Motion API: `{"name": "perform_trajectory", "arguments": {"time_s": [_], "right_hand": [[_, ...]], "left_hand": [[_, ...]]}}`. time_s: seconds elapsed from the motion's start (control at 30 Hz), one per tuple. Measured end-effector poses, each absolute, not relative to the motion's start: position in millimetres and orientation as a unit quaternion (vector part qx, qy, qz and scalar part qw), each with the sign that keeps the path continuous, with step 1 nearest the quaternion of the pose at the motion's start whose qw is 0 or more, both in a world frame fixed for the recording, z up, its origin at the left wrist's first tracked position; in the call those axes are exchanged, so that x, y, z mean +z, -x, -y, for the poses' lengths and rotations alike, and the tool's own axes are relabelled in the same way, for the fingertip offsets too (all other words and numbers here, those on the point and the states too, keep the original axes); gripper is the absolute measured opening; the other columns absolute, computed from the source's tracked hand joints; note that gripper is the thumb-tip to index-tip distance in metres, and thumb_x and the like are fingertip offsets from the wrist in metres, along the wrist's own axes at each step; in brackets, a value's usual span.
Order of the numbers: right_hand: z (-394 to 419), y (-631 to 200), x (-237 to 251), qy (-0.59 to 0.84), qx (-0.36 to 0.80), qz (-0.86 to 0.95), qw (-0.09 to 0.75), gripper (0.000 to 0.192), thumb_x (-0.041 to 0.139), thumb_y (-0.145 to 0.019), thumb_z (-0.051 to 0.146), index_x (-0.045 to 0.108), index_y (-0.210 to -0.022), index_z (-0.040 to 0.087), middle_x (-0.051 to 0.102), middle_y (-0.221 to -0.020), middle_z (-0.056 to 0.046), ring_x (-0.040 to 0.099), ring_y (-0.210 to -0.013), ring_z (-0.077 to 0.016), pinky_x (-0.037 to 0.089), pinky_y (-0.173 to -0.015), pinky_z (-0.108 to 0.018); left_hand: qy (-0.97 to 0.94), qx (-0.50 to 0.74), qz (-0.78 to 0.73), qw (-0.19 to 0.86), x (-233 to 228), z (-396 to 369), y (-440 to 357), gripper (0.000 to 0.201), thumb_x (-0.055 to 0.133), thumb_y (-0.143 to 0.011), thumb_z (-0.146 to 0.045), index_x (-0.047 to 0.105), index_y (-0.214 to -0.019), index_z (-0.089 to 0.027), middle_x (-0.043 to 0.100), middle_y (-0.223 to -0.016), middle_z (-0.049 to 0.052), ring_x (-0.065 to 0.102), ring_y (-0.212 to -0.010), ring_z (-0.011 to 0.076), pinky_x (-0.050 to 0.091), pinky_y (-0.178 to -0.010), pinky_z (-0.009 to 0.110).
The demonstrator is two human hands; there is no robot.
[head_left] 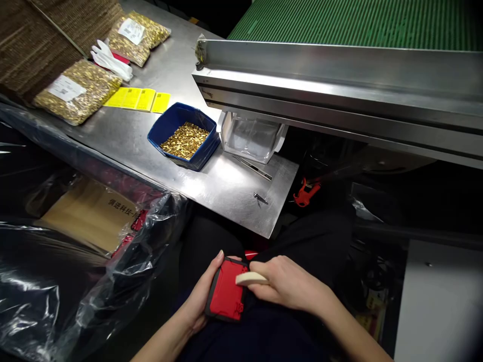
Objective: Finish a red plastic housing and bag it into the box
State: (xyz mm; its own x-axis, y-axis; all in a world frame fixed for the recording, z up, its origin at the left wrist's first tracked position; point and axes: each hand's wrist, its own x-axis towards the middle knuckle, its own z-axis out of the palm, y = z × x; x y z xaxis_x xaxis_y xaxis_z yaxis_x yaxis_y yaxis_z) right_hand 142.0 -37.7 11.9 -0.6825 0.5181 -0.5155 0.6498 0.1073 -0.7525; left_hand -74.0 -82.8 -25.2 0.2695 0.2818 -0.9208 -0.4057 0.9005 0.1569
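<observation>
One plastic liner [30, 281]: at far left we see it bunched around printed cardboard [90, 213], with red pieces showing at its edge.
Bagged gold-coloured pieces: the near bag [79, 93] and far bag [139, 37] lie on the metal table [226, 196], both with white labels.
White glove [111, 63]: between those bags, over something red.
Yellow labels [138, 99]: in a row beside the near bag.
Blue tray [204, 156]: partly filled with loose gold-coloured pieces.
Our left hand [198, 299]: curled around the left side of the case, thumb along its upper edge.
Red-and-black case [226, 291]: over our lap, below the table corner, red face up.
Cream curved stick [252, 278]: its tip is at the red face; we cannot tell whether it presses.
Clear bin [251, 136]: partly under the metal rail [320, 95].
Our right hand [283, 281]: pinching the stick between thumb and fingers.
Orange tool [306, 192]: beyond the table's right edge.
Green conveyor belt [358, 22]: behind the rail.
</observation>
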Motion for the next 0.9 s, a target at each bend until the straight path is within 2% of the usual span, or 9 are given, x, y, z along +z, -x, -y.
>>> {"name": "perform_trajectory", "arguments": {"time_s": [0.17, 0.33, 0.5, 0.6, 0.7, 0.8, 0.9], "right_hand": [[42.6, -137.5, 13.2, -0.375, -0.535, -0.754, 0.064, 0.021, 0.059, -0.098, 0.045, 0.067, -0.097, 0.026, 0.072, -0.078, 0.002, 0.063, -0.065, -0.0143, 0.030, -0.058, -0.024], [38.6, -141.9, 14.0, -0.402, -0.534, -0.741, 0.063, 0.018, 0.057, -0.100, 0.041, 0.067, -0.104, 0.027, 0.074, -0.085, 0.002, 0.066, -0.070, -0.0151, 0.032, -0.060, -0.023], [45.1, -137.4, 13.2, -0.369, -0.532, -0.759, 0.069, 0.021, 0.057, -0.099, 0.045, 0.068, -0.099, 0.026, 0.074, -0.080, 0.002, 0.066, -0.067, -0.0154, 0.030, -0.058, -0.025], [42.2, -135.9, 12.6, -0.389, -0.512, -0.764, 0.062, 0.026, 0.054, -0.101, 0.048, 0.068, -0.108, 0.028, 0.076, -0.088, 0.001, 0.069, -0.073, -0.0175, 0.032, -0.061, -0.025], [42.1, -141.1, 14.2, -0.396, -0.504, -0.764, 0.073, 0.021, 0.055, -0.101, 0.042, 0.067, -0.107, 0.027, 0.076, -0.087, 0.001, 0.069, -0.073, -0.0171, 0.031, -0.061, -0.025], [46.5, -141.9, 16.1, -0.365, -0.503, -0.779, 0.084, 0.020, 0.058, -0.099, 0.044, 0.068, -0.102, 0.027, 0.075, -0.082, 0.002, 0.068, -0.068, -0.0167, 0.028, -0.058, -0.026], [45.3, -137.9, 15.8, -0.357, -0.492, -0.791, 0.071, 0.031, 0.052, -0.102, 0.054, 0.067, -0.106, 0.027, 0.077, -0.085, 0.000, 0.069, -0.070, -0.0183, 0.028, -0.059, -0.028]], "left_hand": [[0.045, 0.223, -0.559, 0.797, -23.8, 81.0, 73.5, 0.056, 0.060, -0.093, -0.064, 0.069, -0.120, -0.016, 0.078, -0.095, 0.011, 0.072, -0.080, 0.0229, 0.060, -0.073, 0.031], [0.055, 0.224, -0.565, 0.793, -23.1, 83.0, 75.0, 0.055, 0.058, -0.094, -0.064, 0.070, -0.119, -0.016, 0.077, -0.089, 0.010, 0.067, -0.065, 0.0176, 0.056, -0.060, 0.027], [0.038, 0.243, -0.542, 0.804, -23.4, 85.3, 74.7, 0.054, 0.057, -0.095, -0.062, 0.069, -0.120, -0.015, 0.078, -0.095, 0.012, 0.072, -0.081, 0.0225, 0.059, -0.074, 0.030], [0.037, 0.242, -0.549, 0.799, -23.8, 86.0, 74.3, 0.054, 0.057, -0.095, -0.062, 0.069, -0.118, -0.015, 0.077, -0.089, 0.011, 0.071, -0.071, 0.0202, 0.057, -0.065, 0.027], [0.053, 0.243, -0.558, 0.792, -23.9, 87.3, 74.4, 0.052, 0.058, -0.095, -0.062, 0.069, -0.116, -0.016, 0.076, -0.081, 0.007, 0.067, -0.061, 0.0165, 0.054, -0.057, 0.025], [0.034, 0.254, -0.542, 0.800, -23.0, 86.8, 73.0, 0.051, 0.056, -0.096, -0.062, 0.069, -0.117, -0.017, 0.077, -0.087, 0.008, 0.071, -0.072, 0.0198, 0.058, -0.067, 0.028], [0.015, 0.249, -0.547, 0.799, -21.4, 85.0, 70.9, 0.051, 0.057, -0.096, -0.061, 0.069, -0.117, -0.017, 0.079, -0.091, 0.010, 0.073, -0.077, 0.0215, 0.060, -0.071, 0.030]]}}
